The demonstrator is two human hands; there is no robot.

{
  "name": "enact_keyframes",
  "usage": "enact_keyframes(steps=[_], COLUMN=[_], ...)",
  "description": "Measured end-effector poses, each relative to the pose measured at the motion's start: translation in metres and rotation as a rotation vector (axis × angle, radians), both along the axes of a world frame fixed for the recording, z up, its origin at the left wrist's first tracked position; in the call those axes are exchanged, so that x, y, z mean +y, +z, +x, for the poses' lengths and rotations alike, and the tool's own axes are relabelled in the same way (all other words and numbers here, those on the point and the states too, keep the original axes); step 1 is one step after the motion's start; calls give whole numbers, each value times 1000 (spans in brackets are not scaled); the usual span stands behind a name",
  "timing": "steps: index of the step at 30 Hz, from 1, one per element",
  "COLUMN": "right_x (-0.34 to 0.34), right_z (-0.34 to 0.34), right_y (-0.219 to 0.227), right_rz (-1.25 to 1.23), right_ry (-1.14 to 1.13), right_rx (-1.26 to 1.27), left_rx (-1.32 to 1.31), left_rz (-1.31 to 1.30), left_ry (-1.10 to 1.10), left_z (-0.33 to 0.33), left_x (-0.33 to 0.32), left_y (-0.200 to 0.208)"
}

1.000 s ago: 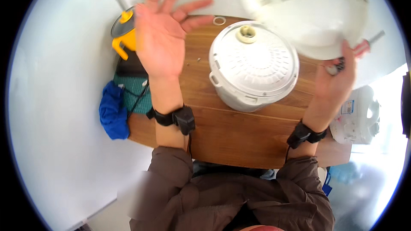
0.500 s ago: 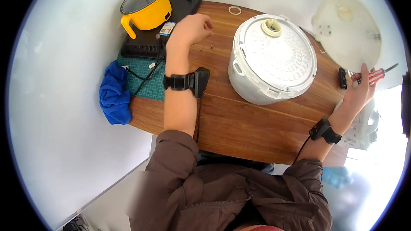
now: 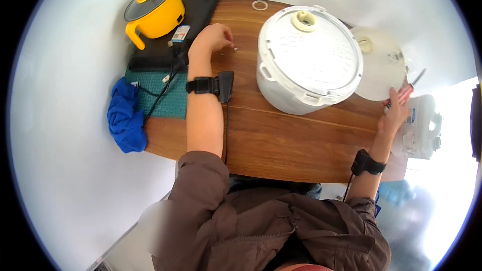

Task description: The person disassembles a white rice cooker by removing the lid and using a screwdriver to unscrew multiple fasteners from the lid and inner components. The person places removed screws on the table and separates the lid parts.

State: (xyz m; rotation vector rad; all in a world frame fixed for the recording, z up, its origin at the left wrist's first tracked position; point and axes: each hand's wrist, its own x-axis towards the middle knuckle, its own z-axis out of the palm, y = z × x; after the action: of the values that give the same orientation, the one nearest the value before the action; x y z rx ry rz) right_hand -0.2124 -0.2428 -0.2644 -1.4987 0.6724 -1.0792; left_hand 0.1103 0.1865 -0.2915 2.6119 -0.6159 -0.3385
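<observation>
My left hand [image 3: 215, 37] is low over the table with curled fingers. Its fingertips are at a small metal screw [image 3: 235, 48]; whether they grip it is too small to tell. In my right hand [image 3: 395, 113] is a screwdriver [image 3: 405, 93] with a red-and-white handle, its shaft pointing up and away. The same hand's fingers meet the near rim of a pale translucent round cover [image 3: 379, 70]. Between my hands stands a white round appliance [image 3: 311, 55], tilted in view, with slotted rings and a cream round fitting [image 3: 304, 21] on top.
At the far left a yellow pot [image 3: 159, 17] with a dark lid sits on a black device [image 3: 198, 12]. Cables cross a green cutting mat [image 3: 163, 103] beside a blue cloth [image 3: 124, 120]. A white ring [image 3: 259, 5] lies at the back; a whitish container [image 3: 422, 130] is at the right.
My right hand has brought the translucent cover down and inward beside the white appliance, still holding the screwdriver. My left hand has come closer to the screw. The whole view has shifted slightly.
</observation>
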Motion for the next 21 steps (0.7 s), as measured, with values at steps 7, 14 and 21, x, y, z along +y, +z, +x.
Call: enact_keyframes(steps=[7, 14, 21], right_x=[-9, -26, -35], right_z=[-4, -8, -9], right_y=[-26, -46, -61], right_rz=[94, 133, 97], right_ry=[79, 39, 45], right_rx=[149, 194, 277], left_rx=[-2, -5, -268], left_rz=[0, -69, -278], left_ry=[51, 10, -66], left_z=[-13, -16, -32], left_x=[-8, -14, -32], left_y=[20, 33, 58])
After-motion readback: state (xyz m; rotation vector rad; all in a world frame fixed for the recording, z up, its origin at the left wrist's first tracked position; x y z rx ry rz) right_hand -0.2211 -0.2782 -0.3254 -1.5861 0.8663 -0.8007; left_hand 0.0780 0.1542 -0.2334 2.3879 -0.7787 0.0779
